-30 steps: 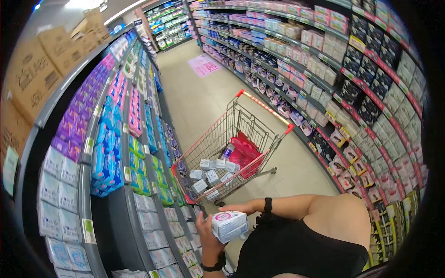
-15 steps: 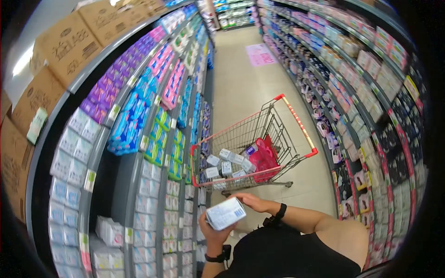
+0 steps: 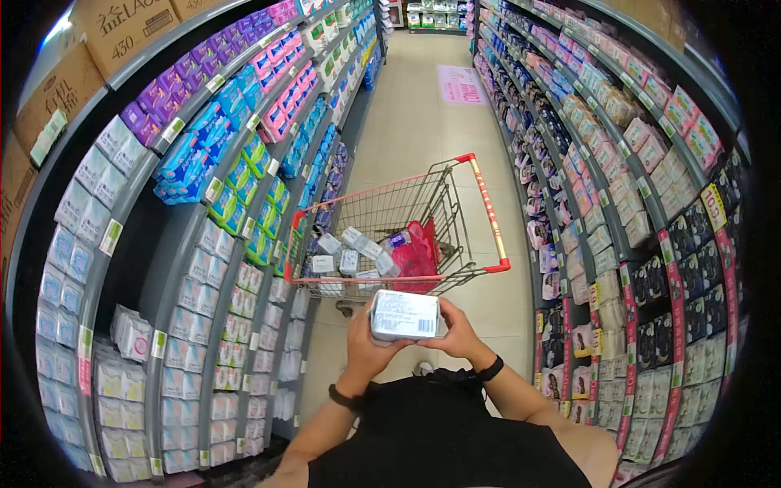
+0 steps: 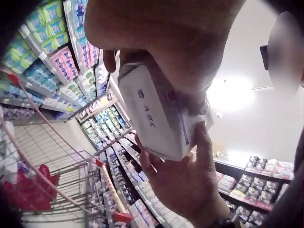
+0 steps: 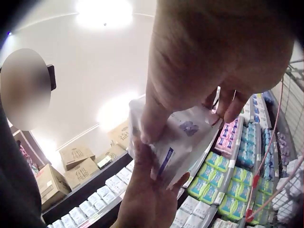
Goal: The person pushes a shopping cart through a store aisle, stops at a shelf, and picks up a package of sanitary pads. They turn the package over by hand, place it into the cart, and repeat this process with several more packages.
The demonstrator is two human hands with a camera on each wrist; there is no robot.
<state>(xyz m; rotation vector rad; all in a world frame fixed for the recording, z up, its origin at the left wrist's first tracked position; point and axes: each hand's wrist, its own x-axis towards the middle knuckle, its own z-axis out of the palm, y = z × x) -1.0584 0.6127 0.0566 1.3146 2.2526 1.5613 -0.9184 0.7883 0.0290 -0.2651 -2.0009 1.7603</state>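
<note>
A white package of sanitary pads is held in front of the body, its face with small print and a barcode turned up. My left hand grips its left side, and my right hand grips the right side. In the left wrist view, the letters ABC show on one side of the package. The right wrist view shows a purple flower print on the package, with both thumbs pressing against it. Just beyond the hands stands a shopping cart, holding several similar white packages.
A red bag lies in the cart. Shelves of packaged pads line the aisle's left side, with cardboard boxes on top. More stocked shelves run along the right. A pink floor sticker marks the aisle ahead.
The package has moved to the middle in front of the body, and its barcode face has turned up. My right hand now grips its right side. The view has swung round to face down the aisle.
</note>
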